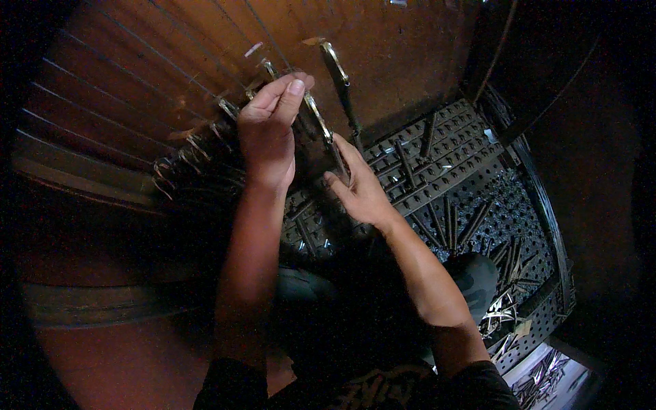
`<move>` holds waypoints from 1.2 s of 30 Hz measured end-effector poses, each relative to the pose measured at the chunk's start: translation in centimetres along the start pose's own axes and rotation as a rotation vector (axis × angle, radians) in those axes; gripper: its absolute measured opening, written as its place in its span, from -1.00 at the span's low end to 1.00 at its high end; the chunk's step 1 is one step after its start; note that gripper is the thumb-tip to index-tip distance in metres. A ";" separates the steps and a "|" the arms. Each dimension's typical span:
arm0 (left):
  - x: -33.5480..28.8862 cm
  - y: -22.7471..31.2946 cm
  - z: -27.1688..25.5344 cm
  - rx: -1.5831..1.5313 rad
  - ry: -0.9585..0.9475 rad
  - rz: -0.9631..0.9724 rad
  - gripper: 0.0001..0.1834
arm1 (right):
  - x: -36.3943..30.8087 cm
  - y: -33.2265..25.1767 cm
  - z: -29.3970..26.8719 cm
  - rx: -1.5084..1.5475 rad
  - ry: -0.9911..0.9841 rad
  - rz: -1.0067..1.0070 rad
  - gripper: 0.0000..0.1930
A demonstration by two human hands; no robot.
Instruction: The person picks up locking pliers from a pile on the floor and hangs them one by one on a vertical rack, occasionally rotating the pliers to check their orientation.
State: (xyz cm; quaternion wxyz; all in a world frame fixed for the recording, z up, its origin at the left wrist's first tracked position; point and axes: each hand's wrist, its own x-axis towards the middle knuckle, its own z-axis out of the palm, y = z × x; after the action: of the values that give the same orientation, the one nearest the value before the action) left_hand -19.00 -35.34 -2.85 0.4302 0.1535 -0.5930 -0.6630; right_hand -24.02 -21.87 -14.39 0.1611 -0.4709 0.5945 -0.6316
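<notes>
Far left, taut wires (pixel 113 75) across the brown panel (pixel 417 65); next, shiny clips (pixel 227 108) in a row; then left hand (pixel 270 119), raised and pinched, contents impossible to tell; just beside its fingertips, the upper end of the bar (pixel 315 116), long axis slanting down rightward; near it, a second bar (pixel 334 63); at the lower end, right hand (pixel 359 184), in contact and grasping, thumb opposite fingers; further right, open room before the panel; below, the studded rack (pixel 454 145), edge close, rods (pixel 447 222) beyond.

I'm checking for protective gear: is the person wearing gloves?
No, the left hand and the right hand both show bare skin.
</notes>
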 end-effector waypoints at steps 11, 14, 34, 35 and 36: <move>-0.2 0.1 0.2 0.029 0.020 -0.013 -0.75 | 0.3 0.6 0.7 0.024 0.053 0.063 -0.37; -0.4 0.0 0.2 0.032 0.011 -0.040 -0.69 | 0.4 0.7 0.7 0.058 0.075 0.085 -0.40; -3.4 -9.3 -5.4 0.441 -0.160 0.003 -0.56 | 2.1 1.0 3.2 -0.155 0.138 0.337 -0.62; -1.6 -10.0 -5.6 0.346 -0.139 -0.087 -0.58 | 3.6 0.8 2.9 -0.137 0.213 0.252 -0.61; -1.5 -10.4 -5.7 0.274 -0.106 -0.198 -0.59 | 3.5 0.9 2.8 -0.106 0.269 0.177 -0.60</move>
State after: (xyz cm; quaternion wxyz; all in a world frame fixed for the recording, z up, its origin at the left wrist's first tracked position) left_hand -18.11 -38.70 -14.26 0.3058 0.2332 -0.6819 -0.6222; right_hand -23.92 -26.43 -14.19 0.1099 -0.3357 0.6823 -0.6401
